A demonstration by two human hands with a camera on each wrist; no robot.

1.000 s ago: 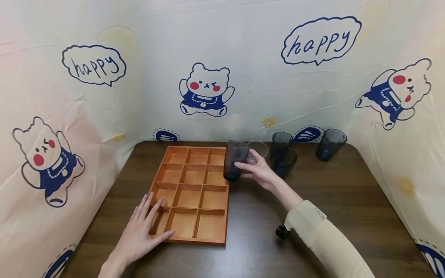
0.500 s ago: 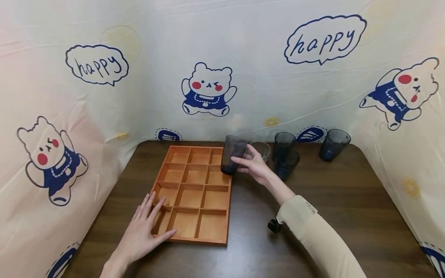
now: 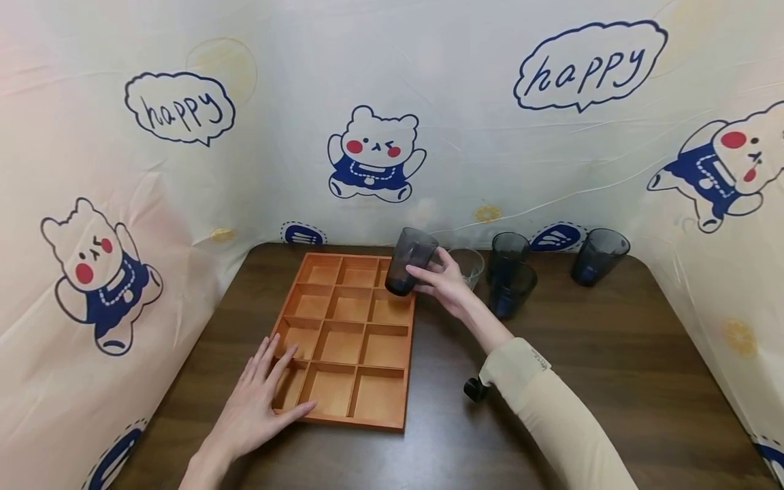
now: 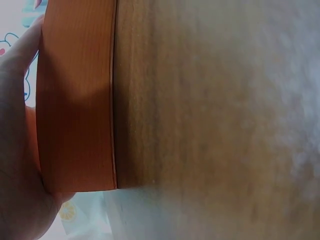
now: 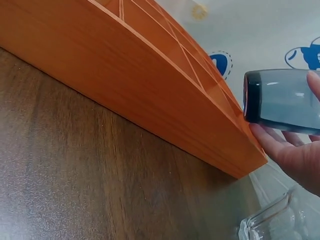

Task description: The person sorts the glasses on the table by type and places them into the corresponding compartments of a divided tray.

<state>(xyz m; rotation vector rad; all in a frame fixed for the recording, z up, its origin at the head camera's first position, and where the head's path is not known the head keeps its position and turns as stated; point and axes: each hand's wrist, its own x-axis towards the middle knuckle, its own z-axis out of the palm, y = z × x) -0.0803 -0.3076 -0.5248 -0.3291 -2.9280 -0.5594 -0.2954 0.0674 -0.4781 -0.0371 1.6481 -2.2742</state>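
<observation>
My right hand (image 3: pixel 446 280) grips a dark tinted drinking glass (image 3: pixel 412 262) around its side. The glass is tilted, its base over the right edge of a wooden compartment tray (image 3: pixel 343 366), near the back. In the right wrist view the glass (image 5: pixel 285 97) appears with its thick base toward the tray's side wall (image 5: pixel 150 95). My left hand (image 3: pixel 252 408) rests at the tray's front left corner, fingers spread, thumb on the front rim. The left wrist view has that hand (image 4: pixel 17 150) beside the tray's front wall (image 4: pixel 75 100).
A clear glass (image 3: pixel 470 265) stands just behind my right hand. Two dark glasses (image 3: pixel 513 289) stand close together to its right, and another dark glass (image 3: pixel 600 257) is near the table's back right corner. A printed cloth (image 3: pixel 465 136) hangs behind the brown table (image 3: pixel 453 435).
My right hand has raised the dark glass and moved it slightly left, over the tray's edge, tilting it more. My left hand keeps its place on the tray. The head view has shifted a little.
</observation>
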